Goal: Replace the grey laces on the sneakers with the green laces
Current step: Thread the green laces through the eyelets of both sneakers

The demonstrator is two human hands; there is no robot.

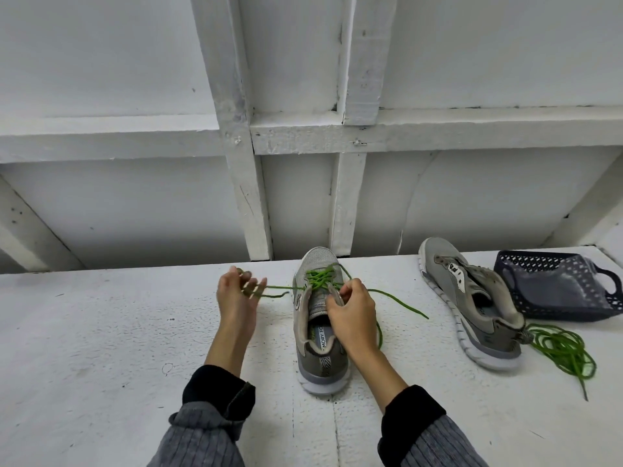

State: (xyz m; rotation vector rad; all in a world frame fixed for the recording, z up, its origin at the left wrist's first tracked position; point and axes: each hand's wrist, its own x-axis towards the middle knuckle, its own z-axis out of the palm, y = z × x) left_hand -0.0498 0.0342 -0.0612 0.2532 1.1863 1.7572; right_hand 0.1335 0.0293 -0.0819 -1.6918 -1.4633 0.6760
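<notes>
A grey sneaker (320, 335) stands in the middle of the white table (101, 332), toe pointing away, with a green lace (318, 278) crossed through its upper eyelets. My left hand (237, 294) pinches one end of that lace and holds it out to the left of the shoe. My right hand (352, 306) grips the shoe's right eyelet edge near the tongue. The lace's other end (401, 303) trails off to the right. A second grey sneaker (472, 305) lies further right without laces. A coiled green lace (563, 348) lies beside its heel.
A dark blue perforated basket (559, 284) lies tipped at the far right behind the second sneaker. A white wall with painted wooden beams (249, 197) rises directly behind the table's back edge.
</notes>
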